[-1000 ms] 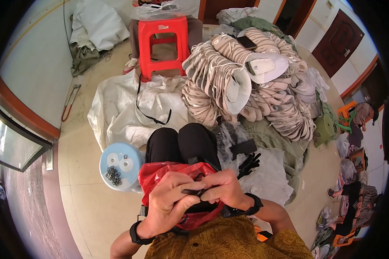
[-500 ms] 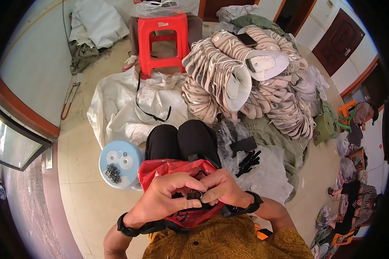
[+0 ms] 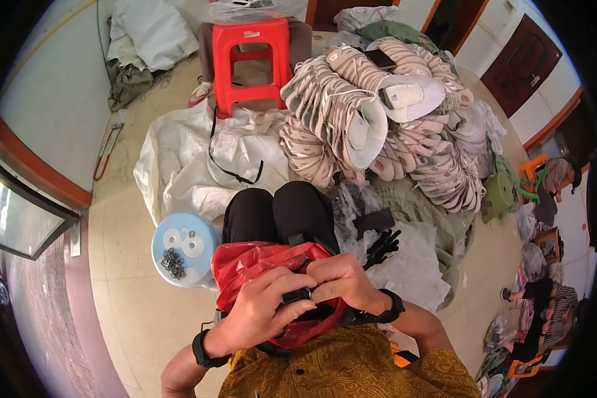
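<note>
Above my lap, my left hand [image 3: 264, 306] pinches a small black piece [image 3: 297, 295] between thumb and fingers. My right hand [image 3: 342, 284] meets it from the other side, its thumb and fingers closed on the piece's right end. The piece looks short and band-like; its exact kind is too small to make out. Under both hands a red plastic bag [image 3: 245, 257] lies open across my lap, with dark things inside that are mostly hidden. A heap of small dark metal buckles or rings [image 3: 172, 263] sits on a light blue round stool [image 3: 194, 270] to my left, and a single one lies apart from it.
A red stool [image 3: 251, 99] stands ahead, a person seated behind it. Large bundles of beige shoe pieces [image 3: 351, 126] are piled ahead right. Black gloves [image 3: 382, 248] lie on plastic sheeting beside my right knee. White sheeting [image 3: 179, 159] covers floor ahead left. Another person [image 3: 556, 318] sits far right.
My left hand has turned and its fingers have closed further over the black piece. The metal ring that showed at the piece's right end is now hidden. Both hands have shifted slightly upward.
</note>
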